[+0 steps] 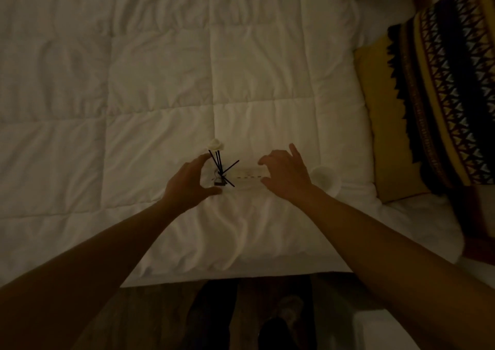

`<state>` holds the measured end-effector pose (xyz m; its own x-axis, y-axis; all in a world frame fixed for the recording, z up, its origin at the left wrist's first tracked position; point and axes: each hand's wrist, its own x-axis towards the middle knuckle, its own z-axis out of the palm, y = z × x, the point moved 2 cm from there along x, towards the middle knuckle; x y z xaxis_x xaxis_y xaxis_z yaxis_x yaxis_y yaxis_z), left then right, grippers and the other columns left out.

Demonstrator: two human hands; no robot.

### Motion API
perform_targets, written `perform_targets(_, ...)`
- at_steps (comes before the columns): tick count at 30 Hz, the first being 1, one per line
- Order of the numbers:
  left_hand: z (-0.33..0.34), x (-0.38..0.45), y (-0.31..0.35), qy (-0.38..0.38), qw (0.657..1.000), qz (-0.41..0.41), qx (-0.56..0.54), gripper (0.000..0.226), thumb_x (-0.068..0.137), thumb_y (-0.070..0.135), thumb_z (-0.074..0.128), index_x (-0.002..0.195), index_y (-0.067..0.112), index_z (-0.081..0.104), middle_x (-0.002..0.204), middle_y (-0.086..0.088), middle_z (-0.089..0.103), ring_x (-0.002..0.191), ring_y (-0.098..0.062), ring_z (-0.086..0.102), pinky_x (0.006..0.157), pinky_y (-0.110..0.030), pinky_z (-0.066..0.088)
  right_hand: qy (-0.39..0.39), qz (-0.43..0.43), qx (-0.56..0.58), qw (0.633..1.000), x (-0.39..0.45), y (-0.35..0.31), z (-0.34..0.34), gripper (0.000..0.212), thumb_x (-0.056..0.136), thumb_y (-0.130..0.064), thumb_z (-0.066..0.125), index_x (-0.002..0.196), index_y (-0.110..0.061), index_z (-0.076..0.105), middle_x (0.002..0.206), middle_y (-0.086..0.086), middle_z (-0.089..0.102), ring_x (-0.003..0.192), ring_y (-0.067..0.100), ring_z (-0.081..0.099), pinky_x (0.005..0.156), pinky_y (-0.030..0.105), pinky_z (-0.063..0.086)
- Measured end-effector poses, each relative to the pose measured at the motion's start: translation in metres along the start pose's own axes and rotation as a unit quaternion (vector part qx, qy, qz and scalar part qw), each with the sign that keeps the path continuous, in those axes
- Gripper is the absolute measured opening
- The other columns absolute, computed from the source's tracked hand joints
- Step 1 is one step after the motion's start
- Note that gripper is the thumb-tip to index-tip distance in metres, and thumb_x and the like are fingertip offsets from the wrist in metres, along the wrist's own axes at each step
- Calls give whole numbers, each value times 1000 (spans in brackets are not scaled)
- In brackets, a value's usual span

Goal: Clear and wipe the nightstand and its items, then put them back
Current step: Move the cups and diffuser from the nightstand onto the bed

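Reed diffuser (221, 174) on comforter (160, 82), between open hands

The reed diffuser (220, 174) is a dim clear bottle whose body nearly vanishes against the white comforter (160, 82), so only its dark sticks and a small dark label read, and whether the left hand (187, 182) touches the glass cannot be told. The flat white item (247, 175) beside it has its right end hidden under the right hand (288, 174), its markings too small to read, and the round white object (325, 178) is partly covered by that wrist. The patterned pillow (450, 95) runs off the right edge, both forearms are cut by the bottom corners, and the floor (166, 320) below the bed is too dark and blurred to make out.
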<state>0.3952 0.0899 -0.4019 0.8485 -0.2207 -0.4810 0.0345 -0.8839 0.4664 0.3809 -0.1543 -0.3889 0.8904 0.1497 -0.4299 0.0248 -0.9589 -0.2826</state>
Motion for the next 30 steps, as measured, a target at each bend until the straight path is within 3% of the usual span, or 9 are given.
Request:
perform_targets(6,-51,-52,25,57,998,32,23,120,66,58,82,157,28,9,164,4,19,146,-23,28,111,-50,39,53,-24,-13,998,-44,-9,-66,50,90,-38,66,137,-24,55,145,2,50,143,17,34,123,39,-5)
perform_targets(13,-98,-130,76,166,983,52,58,90,89,71,41,157,30,0,166,8,-1,153,-21,2,114,-53,32,134,-58,-40,988,-116,-40,-135,68,92,-57,54,150,-25,40,164,2,27,153,19,15,124,44,5)
perform_targets(17,-126,-192,109,233,957,77,156,81,89,74,26,157,37,0,166,2,-4,153,-28,-1,118,-55,26,172,-53,-8,984,-167,-64,-166,80,90,-73,41,157,-35,21,168,-2,10,155,20,5,124,47,7)
perform_targets(21,-156,-244,124,279,937,83,192,78,90,74,22,156,39,1,166,3,-6,153,-28,-4,120,-55,18,220,-65,-17,973,-200,-88,-194,80,90,-77,32,158,-37,15,168,-2,7,155,21,2,123,49,9)
perform_targets(30,-211,-353,64,358,913,-15,195,76,90,73,25,156,42,2,166,6,-7,153,-27,-6,121,-54,15,236,-163,-83,954,-227,-174,-239,81,89,-81,22,157,-40,10,168,-3,5,155,21,0,124,48,8)
